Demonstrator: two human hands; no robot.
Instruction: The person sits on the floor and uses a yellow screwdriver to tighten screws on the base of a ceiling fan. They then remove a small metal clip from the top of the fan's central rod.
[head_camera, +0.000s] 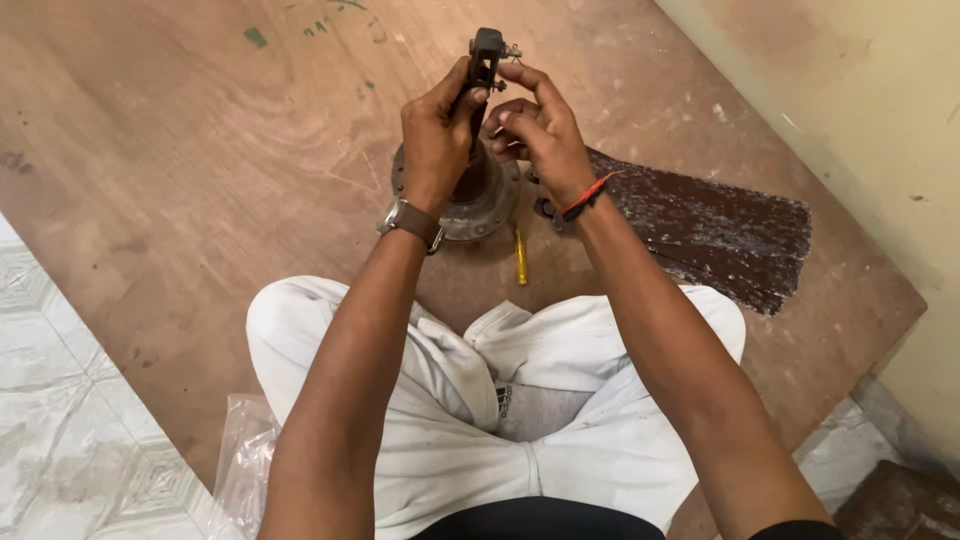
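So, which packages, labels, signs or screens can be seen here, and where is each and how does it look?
Clear plastic bag: lies crumpled on the floor by the person's left knee, at the edge of the wooden board; transparent, with a pinkish tint inside.
Small logo patch: on the grey cloth between the white trouser legs; dark with pale stripes.
No signs or screens are in view.

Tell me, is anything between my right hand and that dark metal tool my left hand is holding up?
Nothing visible. The left hand grips the dark tool, and the right hand is right beside it, fingertips at its small protruding part, above the round metal flange.
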